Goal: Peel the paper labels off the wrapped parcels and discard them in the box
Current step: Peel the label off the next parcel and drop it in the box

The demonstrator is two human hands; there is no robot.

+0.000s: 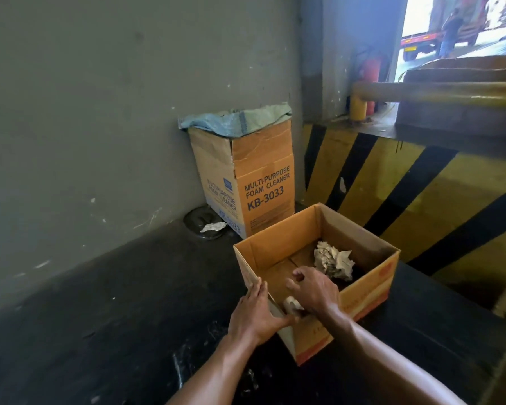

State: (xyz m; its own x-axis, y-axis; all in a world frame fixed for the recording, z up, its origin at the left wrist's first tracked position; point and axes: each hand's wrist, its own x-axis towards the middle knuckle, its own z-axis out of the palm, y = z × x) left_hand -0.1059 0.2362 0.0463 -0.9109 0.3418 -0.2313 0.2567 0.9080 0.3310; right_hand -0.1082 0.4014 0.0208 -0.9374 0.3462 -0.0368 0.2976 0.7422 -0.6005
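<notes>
Lower centre: left hand (253, 312) is gripping near corner of open box (371, 290), fingers clamped on wall. Right hand (314, 289) is reaching inside, fingers loosely spread over pale paper scrap (292, 304); grasp unclear. Crumpled labels (333, 260) are lying mid-box. Risk: sticky scrap clinging to fingers, box tipping; no parcels in view.

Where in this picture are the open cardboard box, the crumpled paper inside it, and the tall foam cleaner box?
open cardboard box (278, 244): head view, inner far-left wall.
crumpled paper (332, 260): head view, middle of the wad.
tall foam cleaner box (265, 188): head view, printed front face.
</notes>
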